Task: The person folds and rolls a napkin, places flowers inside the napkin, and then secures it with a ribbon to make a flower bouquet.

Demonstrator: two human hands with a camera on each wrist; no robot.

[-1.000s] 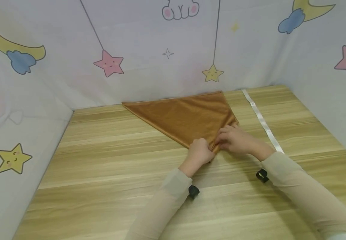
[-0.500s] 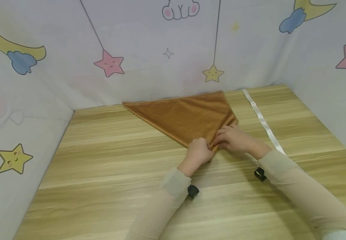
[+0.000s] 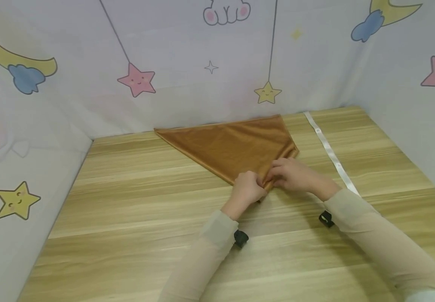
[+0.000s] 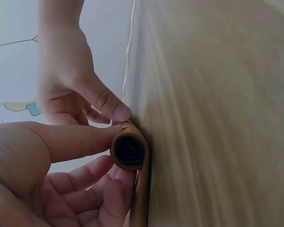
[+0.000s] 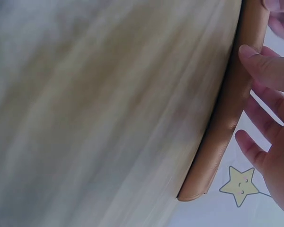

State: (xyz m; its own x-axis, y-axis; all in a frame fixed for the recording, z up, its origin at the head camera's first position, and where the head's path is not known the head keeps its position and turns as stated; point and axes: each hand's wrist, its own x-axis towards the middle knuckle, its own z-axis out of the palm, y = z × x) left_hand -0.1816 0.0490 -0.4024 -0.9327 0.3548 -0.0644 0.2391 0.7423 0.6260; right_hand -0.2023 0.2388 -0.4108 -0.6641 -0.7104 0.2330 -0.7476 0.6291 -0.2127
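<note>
A shiny brown cloth (image 3: pixel 221 147) lies at the back of the table, its near right edge turned into a narrow roll (image 5: pixel 217 146). My left hand (image 3: pixel 246 188) pinches the near end of this roll between thumb and fingers; the left wrist view looks into the roll's dark, hollow end (image 4: pixel 128 150). Just to the right, my right hand (image 3: pixel 293 174) grips the roll farther along, thumb on the near side and fingers over it. In the right wrist view, the roll's far end (image 5: pixel 194 193) extends beyond the right fingers.
To the right, a white strip (image 3: pixel 328 151) with small round marks lies across the wood-grain table (image 3: pixel 126 218). Pale fabric walls (image 3: pixel 187 92) printed with stars and moons stand behind and at both sides. Black bands (image 3: pixel 241 238) hang at both wrists.
Both hands have shifted slightly to the left along with the cloth's rolled edge, which has turned in a little farther. The cloth's far left corner stays in place.
</note>
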